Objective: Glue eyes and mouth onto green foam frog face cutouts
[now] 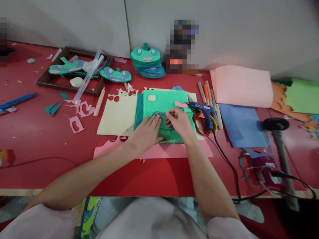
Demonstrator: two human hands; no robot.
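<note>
My left hand [149, 128] lies flat with its fingers stretched out, pressing a small blue piece [157, 115] onto a green foam cutout. Beside it my right hand [178, 120] is closed, fingers curled and thumb against them, over the right part of the cutout; whatever it may hold is too small to see. Under both hands is a bright green foam sheet [165, 96]. On that sheet rest pale round discs [152, 98] and a pink mouth-shaped piece [180, 104]. A blue glue gun [203, 111] lies by my right hand, over red-handled scissors [201, 128].
Finished-looking green frog faces [146, 56] are stacked at the back. A brown wooden tray [72, 88] holds glue sticks and more pieces. Markers [201, 92], pink sheets [244, 86] and blue sheets [245, 127] lie right. The glue gun's black cord [225, 156] trails toward the front edge.
</note>
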